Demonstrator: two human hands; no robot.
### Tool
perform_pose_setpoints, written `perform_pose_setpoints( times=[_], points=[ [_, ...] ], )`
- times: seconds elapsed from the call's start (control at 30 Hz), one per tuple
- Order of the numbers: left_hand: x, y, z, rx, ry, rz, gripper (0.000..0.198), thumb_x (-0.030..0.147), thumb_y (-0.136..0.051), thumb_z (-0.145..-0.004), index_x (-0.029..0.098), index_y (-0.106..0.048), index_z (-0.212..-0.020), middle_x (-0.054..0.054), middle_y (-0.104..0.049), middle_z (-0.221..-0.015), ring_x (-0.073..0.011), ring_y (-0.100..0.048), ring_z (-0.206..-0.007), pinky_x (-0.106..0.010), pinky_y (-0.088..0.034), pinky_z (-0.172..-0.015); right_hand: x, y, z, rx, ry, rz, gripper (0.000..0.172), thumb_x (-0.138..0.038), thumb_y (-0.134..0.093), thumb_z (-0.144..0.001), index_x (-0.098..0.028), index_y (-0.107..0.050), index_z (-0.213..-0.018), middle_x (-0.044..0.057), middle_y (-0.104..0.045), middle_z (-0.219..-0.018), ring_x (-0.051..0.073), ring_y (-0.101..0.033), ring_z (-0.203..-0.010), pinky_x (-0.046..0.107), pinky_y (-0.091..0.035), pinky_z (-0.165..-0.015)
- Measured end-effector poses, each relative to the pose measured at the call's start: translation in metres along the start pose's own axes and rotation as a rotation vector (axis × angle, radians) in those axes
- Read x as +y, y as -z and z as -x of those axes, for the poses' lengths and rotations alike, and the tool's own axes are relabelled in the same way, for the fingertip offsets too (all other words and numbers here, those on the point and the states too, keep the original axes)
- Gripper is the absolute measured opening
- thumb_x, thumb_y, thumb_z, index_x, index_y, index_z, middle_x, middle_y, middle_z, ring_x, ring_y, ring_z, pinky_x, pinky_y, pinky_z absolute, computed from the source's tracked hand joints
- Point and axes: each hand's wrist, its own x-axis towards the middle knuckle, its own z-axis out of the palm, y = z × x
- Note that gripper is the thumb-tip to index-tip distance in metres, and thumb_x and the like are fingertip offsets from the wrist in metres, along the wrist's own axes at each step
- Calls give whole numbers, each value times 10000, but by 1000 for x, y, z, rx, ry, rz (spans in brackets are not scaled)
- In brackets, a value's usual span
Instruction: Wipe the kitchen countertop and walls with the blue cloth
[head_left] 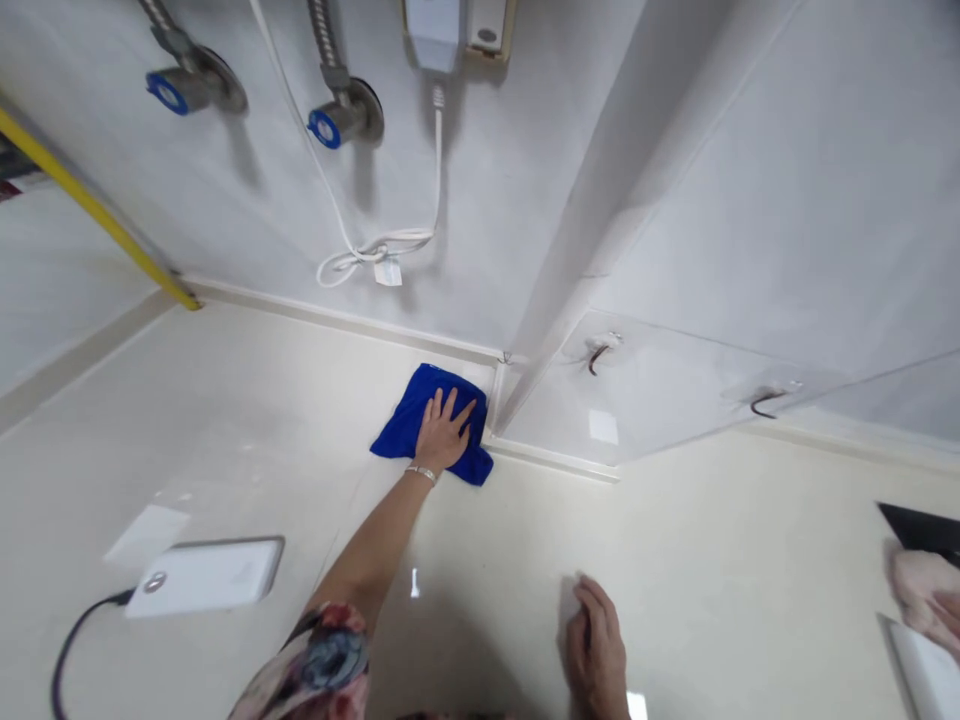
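Observation:
My left hand [442, 432] lies flat with fingers spread on a blue cloth [409, 415], pressing it onto the cream countertop [262, 400] in the corner where the white wall and a boxed-in column meet. A thin bracelet sits on that wrist. My right hand [596, 645] rests on the counter near the lower edge of the view, fingers together and curled slightly down; nothing shows in it.
A white power bank [204, 576] with a dark cable lies at the left. Two blue-capped valves [334, 122] and a looped white cord [371, 250] hang on the wall. A yellow bar [97, 210] slants at left. Two hooks [600, 352] sit on the right panel. Something pinkish [926, 595] lies at the far right.

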Motion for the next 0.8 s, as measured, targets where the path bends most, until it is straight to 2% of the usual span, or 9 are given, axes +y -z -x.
perform_pose_setpoints(
  times=[0.27,0.4,0.5,0.6,0.7,0.8],
  points=[
    [8,-13,-71,92,107,42,565,368,-439,-1063,309,-531,-1617,-81,-315,-1759,-407,-56,-1665,-663,-141,-1327,-5,3,-3,6,5,34,275,-279,-471,-1095,-216,-691,-1247,169,-719,-1324,305,-718,-1217,500,-654,-958],
    [12,-15,-88,149,167,47,554,368,-441,-1058,316,-560,-1596,-87,-321,-1753,-410,-81,-1661,-664,-148,-1324,-3,1,-5,29,37,43,270,-278,-473,-1095,-223,-699,-1234,158,-731,-1308,298,-736,-1189,482,-663,-939],
    [12,-13,-85,138,147,58,569,350,-444,-1051,293,-546,-1608,-100,-305,-1762,-417,-83,-1661,-653,-143,-1328,-1,-1,-6,54,46,53,270,-249,-464,-1090,-210,-685,-1240,163,-734,-1293,283,-735,-1188,469,-660,-954],
    [9,-9,-70,105,122,62,581,337,-440,-1045,264,-542,-1612,-114,-294,-1767,-415,-76,-1663,-653,-142,-1329,1,-3,-8,61,64,30,267,-264,-469,-1083,-212,-682,-1234,161,-742,-1263,281,-744,-1159,459,-663,-931],
    [3,-5,-46,87,128,46,586,356,-436,-1051,268,-523,-1623,-106,-267,-1778,-402,-60,-1667,-650,-137,-1333,2,-4,-9,48,36,-22,269,-278,-478,-1072,-218,-684,-1235,162,-731,-1285,292,-737,-1169,499,-645,-978],
    [0,-1,-10,70,165,28,601,412,-441,-1061,263,-494,-1641,-109,-221,-1791,-405,-46,-1667,-642,-118,-1340,5,-6,-9,45,34,-55,282,-270,-478,-1062,-210,-686,-1243,174,-716,-1303,299,-720,-1194,535,-620,-1028]
  ],
)
